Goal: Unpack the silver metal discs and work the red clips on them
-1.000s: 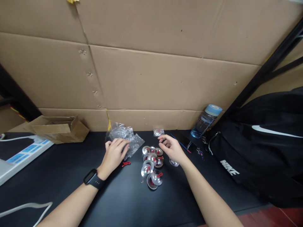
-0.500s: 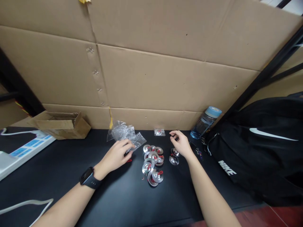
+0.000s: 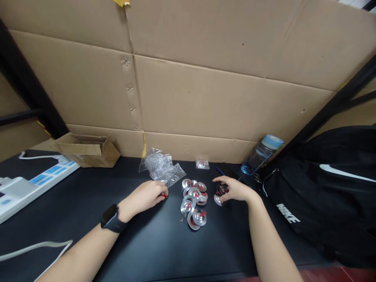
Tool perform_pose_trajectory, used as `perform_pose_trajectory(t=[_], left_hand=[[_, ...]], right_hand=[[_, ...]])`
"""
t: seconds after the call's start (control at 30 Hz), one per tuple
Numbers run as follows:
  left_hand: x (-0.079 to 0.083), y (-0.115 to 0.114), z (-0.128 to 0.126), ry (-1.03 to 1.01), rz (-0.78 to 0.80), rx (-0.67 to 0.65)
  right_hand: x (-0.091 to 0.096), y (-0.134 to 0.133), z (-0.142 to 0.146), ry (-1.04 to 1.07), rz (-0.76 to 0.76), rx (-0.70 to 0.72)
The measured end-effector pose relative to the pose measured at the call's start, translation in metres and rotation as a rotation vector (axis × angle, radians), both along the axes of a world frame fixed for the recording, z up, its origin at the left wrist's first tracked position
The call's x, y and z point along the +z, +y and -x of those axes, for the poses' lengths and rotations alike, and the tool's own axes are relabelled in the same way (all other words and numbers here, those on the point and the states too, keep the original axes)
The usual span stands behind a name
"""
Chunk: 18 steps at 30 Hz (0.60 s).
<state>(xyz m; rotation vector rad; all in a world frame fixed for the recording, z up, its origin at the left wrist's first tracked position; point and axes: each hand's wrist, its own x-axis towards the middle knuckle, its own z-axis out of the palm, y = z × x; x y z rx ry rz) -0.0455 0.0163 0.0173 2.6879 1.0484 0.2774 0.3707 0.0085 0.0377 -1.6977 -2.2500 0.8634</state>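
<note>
Several small silver discs with red cords (image 3: 194,201) lie in a loose pile on the black table (image 3: 152,243). My left hand (image 3: 147,195), with a black smartwatch on the wrist, rests left of the pile, fingers curled over a red cord piece (image 3: 165,195). My right hand (image 3: 235,190) lies right of the pile, its fingers closed around two silver discs (image 3: 219,195). Crumpled clear plastic bags (image 3: 163,168) sit just behind my left hand.
A cardboard wall stands behind the table. A small bagged item (image 3: 202,164) lies near it, a blue-capped water bottle (image 3: 260,154) stands at right beside a black sports bag (image 3: 323,188). An open cardboard box (image 3: 86,149) and a white power strip (image 3: 32,184) sit left.
My left hand slid off the plastic bags down to the red cord piece. My right hand moved right and came down onto the two separate discs. The camera shifted slightly.
</note>
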Motion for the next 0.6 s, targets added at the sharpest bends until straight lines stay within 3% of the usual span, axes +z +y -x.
perform_pose_trajectory(t=[0.13,0.3,0.43,0.6], left_hand=[[-0.002,0.000,0.000,-0.039,0.010,-0.001],[-0.005,0.000,0.000,-0.063,0.027,-0.030],[-0.004,-0.001,0.000,-0.062,0.025,-0.051],[-0.002,-0.003,0.000,-0.060,0.041,-0.054]], right_hand=[[-0.007,0.004,-0.004,0.038,-0.085,-0.039],[-0.027,0.024,0.028,-0.034,-0.471,-0.075],[-0.041,0.043,0.054,-0.225,-0.411,-0.082],[-0.040,0.046,0.058,-0.264,-0.398,-0.116]])
